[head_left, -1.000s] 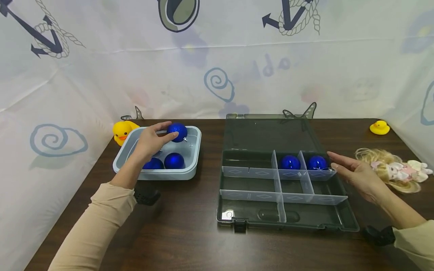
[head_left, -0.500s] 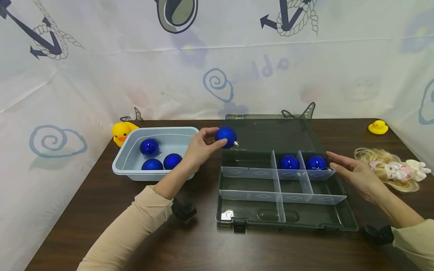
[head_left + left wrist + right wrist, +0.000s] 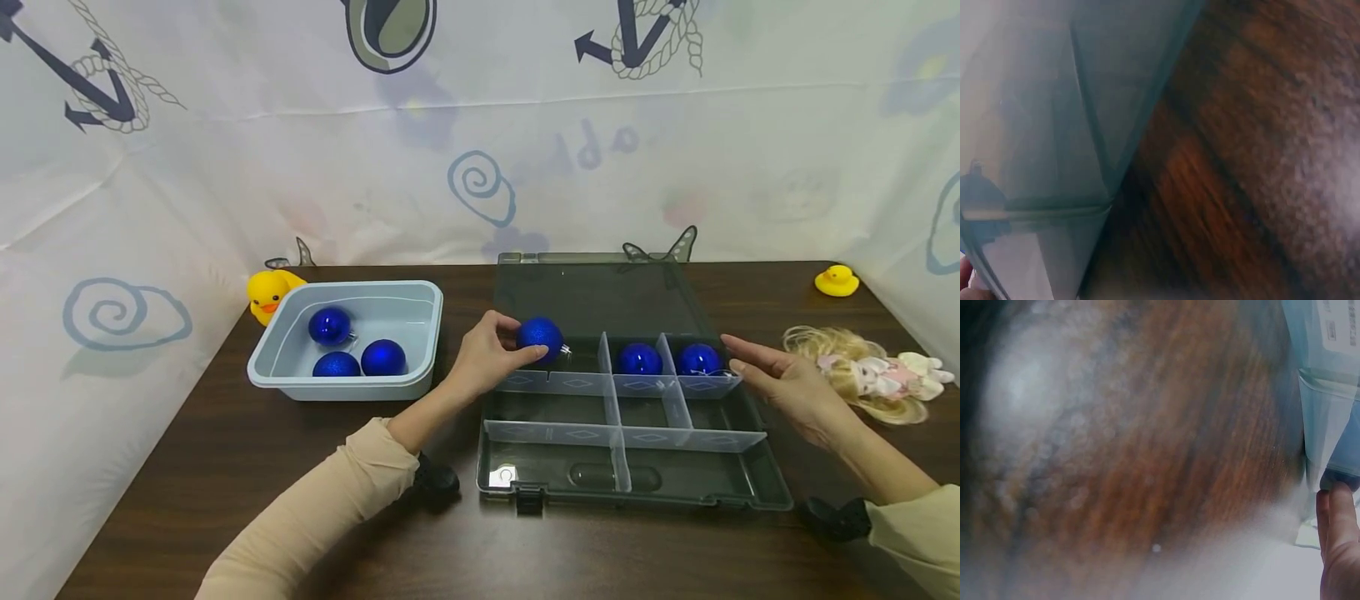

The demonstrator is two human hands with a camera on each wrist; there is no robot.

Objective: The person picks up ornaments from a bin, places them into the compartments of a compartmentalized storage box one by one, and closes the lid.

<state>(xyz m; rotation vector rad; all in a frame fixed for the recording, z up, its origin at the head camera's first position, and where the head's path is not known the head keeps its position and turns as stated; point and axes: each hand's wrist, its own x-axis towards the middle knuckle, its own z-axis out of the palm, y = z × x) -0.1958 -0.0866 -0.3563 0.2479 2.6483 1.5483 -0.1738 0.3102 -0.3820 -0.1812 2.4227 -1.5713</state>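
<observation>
My left hand pinches a glittery blue Christmas ball between thumb and fingers, its silver cap toward the right. The ball is over the back-left compartment of a grey see-through divider box, whose lid lies open at the back. Two shiny blue balls sit in the other back compartments: one in the middle ball spot, the other ball at the right. My right hand is at the box's right side, fingers straight; in the right wrist view its fingertips meet the box's edge.
A pale blue tub on the left holds several objects: blue balls, including a shiny ball. A yellow rubber duck stands behind it. Far right are a smaller duck and a doll on the dark wooden table.
My left hand has lifted the glittery Christmas ball out of the tub and carried it right, then lower, over the box's back-left compartment. The right hand has stayed at the box's side.
</observation>
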